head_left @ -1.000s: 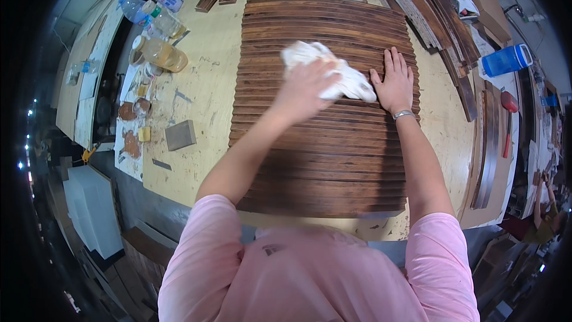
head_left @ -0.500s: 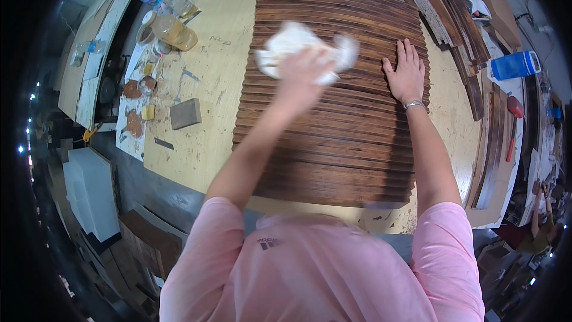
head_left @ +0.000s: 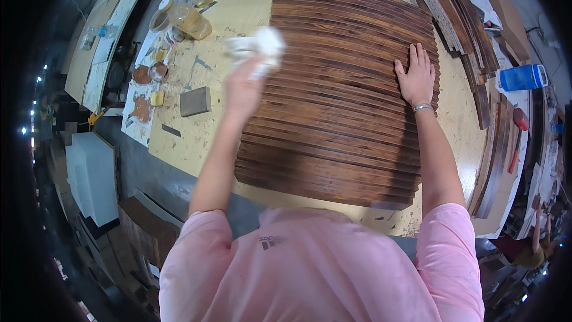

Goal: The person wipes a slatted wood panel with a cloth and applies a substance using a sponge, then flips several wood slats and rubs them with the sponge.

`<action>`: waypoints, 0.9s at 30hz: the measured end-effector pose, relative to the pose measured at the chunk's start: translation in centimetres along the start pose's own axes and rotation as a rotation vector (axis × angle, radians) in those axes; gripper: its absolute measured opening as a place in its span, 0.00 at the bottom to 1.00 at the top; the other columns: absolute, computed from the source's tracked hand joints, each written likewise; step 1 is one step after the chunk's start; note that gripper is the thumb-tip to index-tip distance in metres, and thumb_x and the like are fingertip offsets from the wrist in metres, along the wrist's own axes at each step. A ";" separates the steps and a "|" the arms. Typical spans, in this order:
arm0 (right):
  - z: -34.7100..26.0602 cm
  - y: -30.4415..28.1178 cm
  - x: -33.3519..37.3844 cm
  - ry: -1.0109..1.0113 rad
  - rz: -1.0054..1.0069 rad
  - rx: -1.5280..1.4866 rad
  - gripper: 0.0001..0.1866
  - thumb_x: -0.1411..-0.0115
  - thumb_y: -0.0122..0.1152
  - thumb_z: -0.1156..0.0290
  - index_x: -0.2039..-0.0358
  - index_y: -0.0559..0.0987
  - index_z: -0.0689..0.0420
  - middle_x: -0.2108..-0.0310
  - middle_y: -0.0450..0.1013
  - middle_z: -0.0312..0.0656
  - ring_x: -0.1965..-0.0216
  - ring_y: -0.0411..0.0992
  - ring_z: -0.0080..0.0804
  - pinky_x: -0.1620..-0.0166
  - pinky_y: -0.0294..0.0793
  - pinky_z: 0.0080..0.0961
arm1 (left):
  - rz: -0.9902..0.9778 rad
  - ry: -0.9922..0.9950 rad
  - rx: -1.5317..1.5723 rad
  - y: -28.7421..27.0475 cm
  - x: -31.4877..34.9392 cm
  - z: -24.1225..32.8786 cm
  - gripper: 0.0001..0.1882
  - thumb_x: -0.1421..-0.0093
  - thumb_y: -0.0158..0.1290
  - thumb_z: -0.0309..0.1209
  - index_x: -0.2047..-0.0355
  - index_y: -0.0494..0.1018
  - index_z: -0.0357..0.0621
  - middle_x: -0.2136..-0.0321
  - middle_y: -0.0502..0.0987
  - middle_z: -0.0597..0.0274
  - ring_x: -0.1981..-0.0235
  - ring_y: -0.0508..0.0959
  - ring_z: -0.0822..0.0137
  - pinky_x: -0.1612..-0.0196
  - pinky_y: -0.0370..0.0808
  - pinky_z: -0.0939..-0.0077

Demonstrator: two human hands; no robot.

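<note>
A dark brown slatted wooden panel lies flat on the pale worktable, its ridges running from left to right. At the panel's left edge my left hand grips a white cloth; both are smeared by motion, and part of the cloth hangs past the edge over the table. My right hand rests flat near the panel's right edge, fingers stretched out and holding nothing. A metal bracelet circles that wrist.
Left of the panel are a grey-brown block, a yellow sponge, a jar of yellowish liquid and several bottles. Wooden strips, a blue jug and a red-headed mallet lie on the right. A person is at far right.
My left hand has swept the cloth leftward from the panel's upper middle to its left edge. My right hand stays on the panel. The whole view has shifted slightly.
</note>
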State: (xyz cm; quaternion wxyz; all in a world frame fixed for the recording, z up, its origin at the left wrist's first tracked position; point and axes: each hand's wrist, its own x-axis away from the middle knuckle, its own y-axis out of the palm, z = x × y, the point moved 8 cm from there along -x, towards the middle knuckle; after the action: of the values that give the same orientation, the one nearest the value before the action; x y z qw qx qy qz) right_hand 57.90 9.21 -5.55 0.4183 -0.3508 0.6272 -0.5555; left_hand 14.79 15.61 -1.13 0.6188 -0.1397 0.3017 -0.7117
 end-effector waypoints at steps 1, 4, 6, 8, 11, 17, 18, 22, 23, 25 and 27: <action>0.1 0.1 -0.1 -0.005 0.002 0.005 0.40 0.32 0.45 0.40 0.26 0.57 0.49 0.23 0.48 0.36 0.24 0.46 0.35 0.25 0.45 0.45 | -0.076 0.208 -0.044 2.5 0.8 2.7 0.18 0.39 0.61 0.30 0.48 0.80 0.51 0.48 0.81 0.57 0.47 0.78 0.52 0.38 0.72 0.59; 0.0 0.1 -0.3 -0.011 0.008 0.014 0.40 0.32 0.44 0.40 0.26 0.57 0.49 0.23 0.48 0.37 0.24 0.46 0.35 0.25 0.45 0.44 | -0.182 0.518 -0.267 4.5 1.1 3.3 0.20 0.46 0.64 0.27 0.51 0.81 0.51 0.48 0.81 0.64 0.41 0.74 0.57 0.36 0.70 0.60; 0.1 0.3 -0.3 -0.019 0.009 0.011 0.40 0.32 0.44 0.40 0.26 0.57 0.49 0.23 0.47 0.37 0.24 0.45 0.35 0.25 0.45 0.44 | -0.064 0.178 -0.221 0.6 -1.2 -2.5 0.19 0.45 0.63 0.27 0.52 0.82 0.52 0.48 0.81 0.63 0.44 0.75 0.56 0.38 0.71 0.61; 0.2 0.3 0.0 -0.011 -0.004 0.017 0.40 0.31 0.44 0.40 0.26 0.57 0.49 0.23 0.47 0.37 0.24 0.45 0.35 0.25 0.45 0.44 | 0.004 -0.020 -0.255 -3.0 -2.4 -4.6 0.16 0.43 0.62 0.28 0.53 0.83 0.53 0.49 0.81 0.57 0.48 0.78 0.54 0.40 0.73 0.63; 0.9 0.4 -0.3 0.012 0.003 0.030 0.40 0.31 0.44 0.40 0.26 0.57 0.49 0.23 0.47 0.37 0.24 0.45 0.36 0.25 0.45 0.44 | 0.109 -0.243 -0.020 -4.2 -3.0 -1.7 0.16 0.42 0.61 0.27 0.53 0.84 0.53 0.51 0.82 0.56 0.50 0.79 0.54 0.42 0.74 0.64; -0.3 -0.1 -0.3 -0.019 0.000 0.025 0.40 0.31 0.44 0.40 0.26 0.57 0.49 0.23 0.47 0.36 0.24 0.45 0.35 0.25 0.45 0.43 | -0.101 0.329 -0.267 2.1 -2.7 -0.2 0.18 0.46 0.67 0.31 0.54 0.83 0.54 0.50 0.81 0.63 0.46 0.75 0.58 0.40 0.71 0.65; -0.6 -0.1 -0.4 -0.026 0.007 0.022 0.40 0.31 0.44 0.40 0.26 0.57 0.49 0.23 0.47 0.36 0.24 0.45 0.35 0.25 0.45 0.43 | 0.066 0.217 -0.223 0.1 -3.3 -2.9 0.17 0.45 0.66 0.32 0.54 0.83 0.50 0.55 0.82 0.61 0.54 0.78 0.59 0.46 0.75 0.64; 0.3 0.3 -0.1 0.001 -0.012 0.019 0.40 0.31 0.44 0.40 0.26 0.57 0.49 0.23 0.47 0.36 0.24 0.45 0.35 0.25 0.45 0.44 | 0.092 -0.045 -0.116 -3.2 -3.0 1.0 0.14 0.42 0.64 0.34 0.57 0.82 0.44 0.63 0.81 0.54 0.65 0.81 0.61 0.58 0.79 0.65; 0.4 0.5 0.0 0.006 -0.011 0.017 0.40 0.32 0.44 0.40 0.26 0.57 0.49 0.23 0.47 0.36 0.24 0.45 0.36 0.25 0.45 0.44 | 0.124 0.093 -0.134 -2.7 -1.1 4.0 0.13 0.41 0.64 0.34 0.57 0.82 0.43 0.65 0.80 0.53 0.67 0.81 0.61 0.60 0.80 0.66; 0.4 0.7 -0.3 -0.010 0.000 0.009 0.40 0.32 0.45 0.40 0.26 0.57 0.49 0.23 0.48 0.37 0.24 0.45 0.36 0.25 0.45 0.45 | -0.093 0.340 0.005 2.7 4.1 9.7 0.18 0.45 0.61 0.30 0.53 0.80 0.49 0.61 0.80 0.56 0.58 0.80 0.55 0.51 0.78 0.59; 0.1 0.9 -0.4 -0.026 -0.011 -0.012 0.41 0.32 0.46 0.39 0.26 0.57 0.50 0.23 0.48 0.36 0.24 0.45 0.36 0.25 0.45 0.46 | -0.407 0.492 -0.067 10.1 10.0 12.9 0.25 0.53 0.67 0.33 0.51 0.80 0.54 0.50 0.79 0.61 0.49 0.77 0.58 0.42 0.73 0.57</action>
State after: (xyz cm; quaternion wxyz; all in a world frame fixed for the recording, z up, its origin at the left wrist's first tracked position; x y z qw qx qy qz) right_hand 58.18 9.68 -6.35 0.4211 -0.3640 0.6230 -0.5496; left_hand 28.31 2.14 1.08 0.3673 -0.0413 0.4315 -0.8229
